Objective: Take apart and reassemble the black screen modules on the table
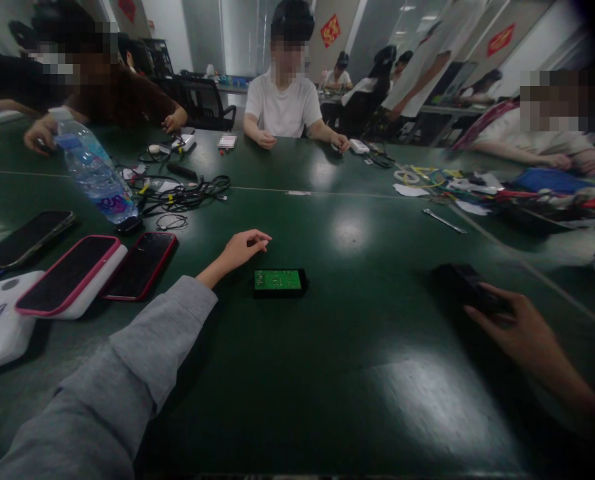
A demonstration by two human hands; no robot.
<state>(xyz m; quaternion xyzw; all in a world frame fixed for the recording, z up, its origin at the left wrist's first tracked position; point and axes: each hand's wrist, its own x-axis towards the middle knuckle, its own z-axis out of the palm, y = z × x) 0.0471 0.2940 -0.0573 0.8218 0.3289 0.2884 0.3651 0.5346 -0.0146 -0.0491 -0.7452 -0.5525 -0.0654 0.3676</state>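
Note:
A small green circuit board point(280, 279) sits face up in a shallow black case point(303, 283) on the dark green table. Just beyond and to the left of it, my left hand point(242, 250) hovers or rests with loosely bent fingers, nothing visible in them and not touching the board. Over on the right, my right hand point(527, 330) has its thumb and fingers around the near end of a dark, box-shaped object point(464, 283). That object is blurred and too dark to name; whether it touches the tabletop I cannot tell.
Phones point(140, 267), a white device marked 39 point(0, 320) and plastic bottles point(97, 177) stand at the left. Beyond them lie tangled black cables point(187, 193). A wrench point(444, 221) and a heap of coloured wires point(442, 180) lie at right. Several people sit around.

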